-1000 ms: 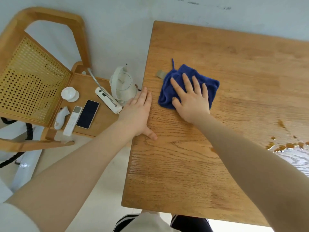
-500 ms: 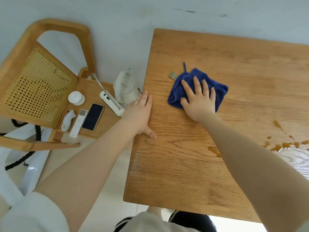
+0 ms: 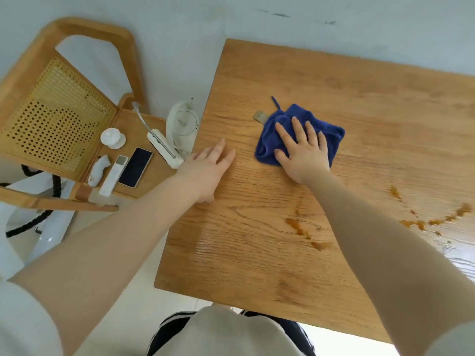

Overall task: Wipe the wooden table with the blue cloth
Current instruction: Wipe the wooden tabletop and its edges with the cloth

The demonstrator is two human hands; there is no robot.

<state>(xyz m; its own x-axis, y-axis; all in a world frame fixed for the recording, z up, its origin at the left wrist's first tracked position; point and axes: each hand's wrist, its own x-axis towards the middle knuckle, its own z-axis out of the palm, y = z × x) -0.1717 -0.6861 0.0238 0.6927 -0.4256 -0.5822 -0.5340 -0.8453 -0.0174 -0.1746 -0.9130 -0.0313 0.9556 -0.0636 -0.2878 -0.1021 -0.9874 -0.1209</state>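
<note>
Blue cloth [image 3: 316, 124] lay bunched on the wooden table [image 3: 359, 98], toward the far-left part of the top, w/ a thin loop and a grey tag sticking out at its far-left corner. Right hand [image 3: 303, 152] lay flat on top of it, palm down, fingers straight and spread, thumb angled out to the left along the cloth's near edge; nothing was gripped, just pressed under the palm. Right forearm ran in from the lower right, stretched long across the table. Left hand [image 3: 205, 170] rested flat on the table's left edge, palm down, fingers straight and close together pointing away from the person, holding nothing; its forearm came in from the lower left. The two hands sat near each other but apart, w/ bare wood btwn them. Brown spill marks [image 3: 305, 229] showed on the wood nearer the person than the cloth, partly beside the right forearm, and more brown spots [image 3: 434, 219] sat toward the right edge of view. Left of the table stood a wooden chair [image 3: 59, 109] w/ a cane back; on its seat lay a dark phone [image 3: 135, 167], a white remote [image 3: 113, 174], a small white lid-like item [image 3: 112, 137] and a white kettle [image 3: 183, 124] close to the table's edge.
</note>
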